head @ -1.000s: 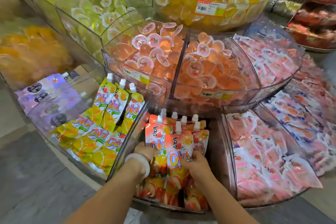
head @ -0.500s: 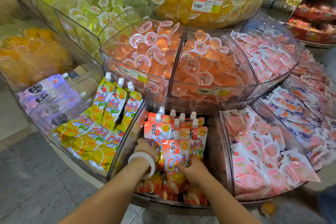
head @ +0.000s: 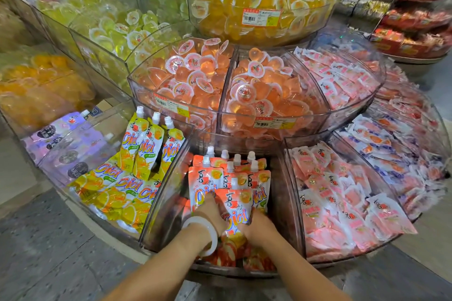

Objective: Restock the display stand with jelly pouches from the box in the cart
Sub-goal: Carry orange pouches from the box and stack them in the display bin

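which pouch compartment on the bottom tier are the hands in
The middle one, holding red-orange pouches, between the yellow pouches and pink packets. Both the left hand and right hand are in it.

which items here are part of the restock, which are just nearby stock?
In the job: orange-red Cici pouches, their clear bin, left hand, right hand.
Bystanders: yellow Cici pouches, purple pouches, peach jelly cups, pink sachets.

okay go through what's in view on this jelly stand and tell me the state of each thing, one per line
Left hand: grips the front peach pouch.
Right hand: grips the same pouch.
Front peach pouch: upright, held.
Peach pouch bin: partly filled, pouches standing.
Orange pouch bin: some standing, others lying flat.
Peach jelly cup bins: heaped full.
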The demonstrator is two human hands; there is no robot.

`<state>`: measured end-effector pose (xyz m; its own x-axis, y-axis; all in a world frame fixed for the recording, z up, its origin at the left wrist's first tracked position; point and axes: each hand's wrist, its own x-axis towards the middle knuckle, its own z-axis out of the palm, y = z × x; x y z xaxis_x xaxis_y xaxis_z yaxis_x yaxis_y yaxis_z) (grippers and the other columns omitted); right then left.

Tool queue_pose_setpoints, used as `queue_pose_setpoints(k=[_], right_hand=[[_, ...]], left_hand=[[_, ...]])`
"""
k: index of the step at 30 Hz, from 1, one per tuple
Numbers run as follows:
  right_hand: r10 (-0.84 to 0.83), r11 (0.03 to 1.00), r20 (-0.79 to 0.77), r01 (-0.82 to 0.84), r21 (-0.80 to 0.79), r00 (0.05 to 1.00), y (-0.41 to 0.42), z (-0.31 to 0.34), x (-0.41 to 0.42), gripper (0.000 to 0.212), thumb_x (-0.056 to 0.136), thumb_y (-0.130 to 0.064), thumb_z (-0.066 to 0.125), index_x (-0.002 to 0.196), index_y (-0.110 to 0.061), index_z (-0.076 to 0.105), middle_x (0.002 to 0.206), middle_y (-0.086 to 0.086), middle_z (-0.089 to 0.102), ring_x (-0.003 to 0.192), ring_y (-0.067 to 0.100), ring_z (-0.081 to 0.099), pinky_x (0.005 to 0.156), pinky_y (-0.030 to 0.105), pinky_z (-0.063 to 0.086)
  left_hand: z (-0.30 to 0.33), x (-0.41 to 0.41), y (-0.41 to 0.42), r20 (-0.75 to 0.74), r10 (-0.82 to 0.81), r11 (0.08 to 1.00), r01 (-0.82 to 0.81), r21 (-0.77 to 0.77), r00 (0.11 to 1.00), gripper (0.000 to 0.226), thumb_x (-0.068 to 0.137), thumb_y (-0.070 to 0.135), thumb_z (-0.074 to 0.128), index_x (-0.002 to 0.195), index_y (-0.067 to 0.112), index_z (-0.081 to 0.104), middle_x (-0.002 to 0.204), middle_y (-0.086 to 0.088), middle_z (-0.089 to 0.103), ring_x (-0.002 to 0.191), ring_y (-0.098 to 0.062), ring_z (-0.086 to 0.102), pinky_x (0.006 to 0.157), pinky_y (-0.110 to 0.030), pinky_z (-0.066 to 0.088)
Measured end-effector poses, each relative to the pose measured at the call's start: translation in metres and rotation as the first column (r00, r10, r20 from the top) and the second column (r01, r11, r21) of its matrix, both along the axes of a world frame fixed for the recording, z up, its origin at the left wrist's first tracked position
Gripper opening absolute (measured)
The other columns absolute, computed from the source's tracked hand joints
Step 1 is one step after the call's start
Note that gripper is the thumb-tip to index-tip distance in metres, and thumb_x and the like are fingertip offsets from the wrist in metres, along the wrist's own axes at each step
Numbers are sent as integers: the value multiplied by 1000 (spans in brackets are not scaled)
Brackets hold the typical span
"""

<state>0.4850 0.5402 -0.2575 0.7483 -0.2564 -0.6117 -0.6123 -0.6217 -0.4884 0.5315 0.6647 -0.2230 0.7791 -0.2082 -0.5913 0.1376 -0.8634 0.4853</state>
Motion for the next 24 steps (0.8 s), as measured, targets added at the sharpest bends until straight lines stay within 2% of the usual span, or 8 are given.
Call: queue_pose_setpoints(k=[3, 5, 7, 10, 12, 17, 20, 24], right_hand=[[-12, 998, -5, 11, -62, 1000, 0, 6, 0, 51, 91, -31, 56, 134, -8, 40, 135, 9, 52, 121, 25, 52, 93, 29, 44], [4, 990, 77, 7, -138, 997, 1, 17, 0, 53, 91, -31, 57, 133, -7, 37, 135, 12, 47, 121, 27, 51, 95, 33, 45], [76, 973, 193, -30, -231, 978, 1, 34, 1, 52, 92, -28, 57, 134, -8, 35, 137, 12, 42, 123, 28, 47, 96, 37, 45], [222, 927, 273, -117, -355, 936, -1, 63, 8, 57, 91, -21, 58, 139, -10, 30, 143, 12, 32, 130, 31, 37, 98, 38, 41], [298, 897, 317, -151, -414, 900, -5, 81, 13, 62, 90, -16, 58, 143, -9, 27, 146, 13, 29, 134, 33, 32, 103, 39, 37], [370, 838, 443, -88, -538, 817, -42, 134, 5, 48, 84, -18, 61, 128, -9, 44, 131, 10, 44, 120, 29, 41, 96, 34, 33], [330, 804, 449, 1, -595, 830, -84, 157, -18, 49, 86, -24, 60, 129, -10, 42, 132, 10, 44, 122, 29, 40, 96, 35, 34], [209, 783, 382, 80, -616, 900, -148, 166, -69, 63, 85, -24, 64, 139, -12, 34, 142, 9, 36, 133, 29, 31, 106, 39, 33]], left_hand=[[2, 0, 0, 55, -26, 998, 23, 61, 998, 60, 86, 17, 61, 137, 10, 29, 120, -8, 59, 112, -26, 58, 89, -29, 46], [6, 2, 1, 143, -67, 996, 58, 67, 987, 58, 87, 18, 58, 138, 11, 31, 128, -10, 54, 118, -27, 54, 94, -31, 44], [14, 5, 1, 266, -164, 985, 144, 94, 950, 62, 88, 23, 58, 142, 14, 30, 139, -10, 43, 127, -27, 44, 103, -32, 38], [33, 12, -6, 372, -329, 941, 265, 213, 868, 75, 85, 26, 63, 147, 15, 22, 151, -9, 25, 138, -29, 27, 111, -36, 32], [49, 16, -14, 426, -372, 926, 296, 235, 825, 75, 83, 29, 65, 146, 17, 25, 150, -10, 24, 138, -30, 25, 110, -36, 31], [100, 17, -54, 572, -431, 901, 370, 228, 697, 73, 77, 34, 68, 141, 20, 33, 145, -10, 29, 133, -31, 33, 107, -38, 35], [131, 0, -98, 658, -490, 864, 419, 279, 572, 60, 76, 32, 64, 130, 18, 42, 134, -9, 38, 125, -32, 40, 98, -39, 38], [147, -45, -172, 670, -631, 743, 553, 377, 391, 74, 77, 35, 67, 138, 16, 30, 142, -9, 33, 135, -30, 28, 109, -40, 33]])
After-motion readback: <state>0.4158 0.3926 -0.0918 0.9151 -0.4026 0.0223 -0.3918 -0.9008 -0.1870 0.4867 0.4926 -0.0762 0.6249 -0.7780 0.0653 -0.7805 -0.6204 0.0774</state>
